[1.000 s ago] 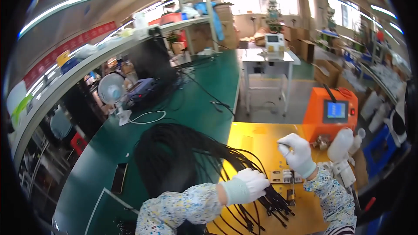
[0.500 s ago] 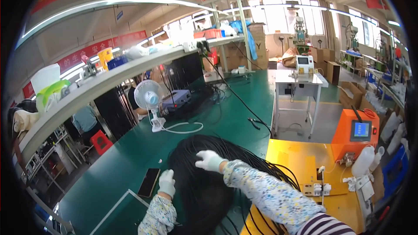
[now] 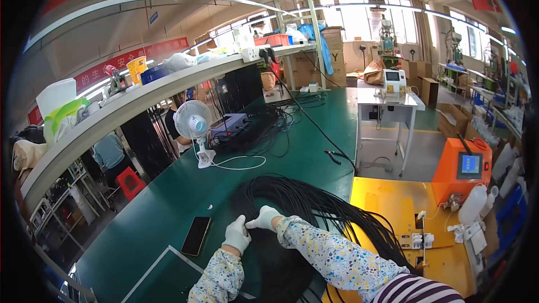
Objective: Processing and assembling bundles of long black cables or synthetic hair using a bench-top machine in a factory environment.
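Note:
A large coil of thin black cables lies on the green table, its strands fanning to the right and toward me. At the coil's left edge my two white-gloved hands have come together, fingertips almost touching. My left hand is closed, thumb up. My right hand reaches across the cables with its fingers drawn into a pinch beside the left thumb. Whatever sits between the fingertips is too small to make out, perhaps a cable strand. Left of my left hand lies a dark phone.
Beyond the coil stand a small white fan and a bluish-grey device among tangled cables. Black-handled pliers lie near the table's right edge. To the right, a yellow work plate bears an orange machine. A shelf overhangs the left.
My right hand has moved down and left off the top of the coil to meet my left. My left hand has shifted right, to the coil's edge. The view has turned slightly.

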Tool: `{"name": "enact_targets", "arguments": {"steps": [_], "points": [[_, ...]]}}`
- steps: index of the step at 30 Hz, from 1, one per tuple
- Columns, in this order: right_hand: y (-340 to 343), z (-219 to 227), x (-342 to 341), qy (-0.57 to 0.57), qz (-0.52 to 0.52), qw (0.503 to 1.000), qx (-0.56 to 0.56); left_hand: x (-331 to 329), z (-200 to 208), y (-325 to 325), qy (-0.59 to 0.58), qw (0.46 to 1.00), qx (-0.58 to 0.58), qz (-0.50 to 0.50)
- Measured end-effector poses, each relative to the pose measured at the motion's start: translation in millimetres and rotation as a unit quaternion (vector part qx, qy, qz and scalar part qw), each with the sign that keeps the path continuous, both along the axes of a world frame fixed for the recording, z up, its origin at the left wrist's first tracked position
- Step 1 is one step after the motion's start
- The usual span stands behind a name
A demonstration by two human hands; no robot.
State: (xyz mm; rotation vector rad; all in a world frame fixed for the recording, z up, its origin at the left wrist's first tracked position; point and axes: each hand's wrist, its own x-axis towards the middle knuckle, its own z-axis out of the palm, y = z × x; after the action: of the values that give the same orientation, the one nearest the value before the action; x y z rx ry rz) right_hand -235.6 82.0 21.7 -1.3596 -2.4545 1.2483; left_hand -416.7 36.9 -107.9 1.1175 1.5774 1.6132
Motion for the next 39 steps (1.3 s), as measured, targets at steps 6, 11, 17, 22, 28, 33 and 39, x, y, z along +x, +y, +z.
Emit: {"name": "enact_targets", "arguments": {"steps": [6,11,17,22,28,33,39], "points": [[-5,-17,16,0.080,0.010,0.991,-0.108,28,69,-24,0.069,0.974,-0.214,-0.005],[-29,-28,14,0.136,0.037,0.987,-0.072,51,104,-34,-0.276,0.948,-0.157,0.011],[-58,-46,3,0.267,-0.050,0.954,-0.130,32,87,-27,-0.250,0.956,-0.087,-0.126],[-68,-29,13,0.258,-0.044,0.963,-0.072,38,99,-25,-0.465,0.848,-0.093,-0.236],[-119,7,49,0.282,-0.029,0.956,-0.073,81,159,-34,-0.563,0.761,0.066,-0.316],[-119,53,128,0.408,-0.075,0.857,0.307,122,251,-60,-0.527,0.658,0.103,-0.529],[-102,174,147,0.335,-0.331,0.633,0.614,214,358,-145,-0.303,0.691,0.059,-0.653]]}}
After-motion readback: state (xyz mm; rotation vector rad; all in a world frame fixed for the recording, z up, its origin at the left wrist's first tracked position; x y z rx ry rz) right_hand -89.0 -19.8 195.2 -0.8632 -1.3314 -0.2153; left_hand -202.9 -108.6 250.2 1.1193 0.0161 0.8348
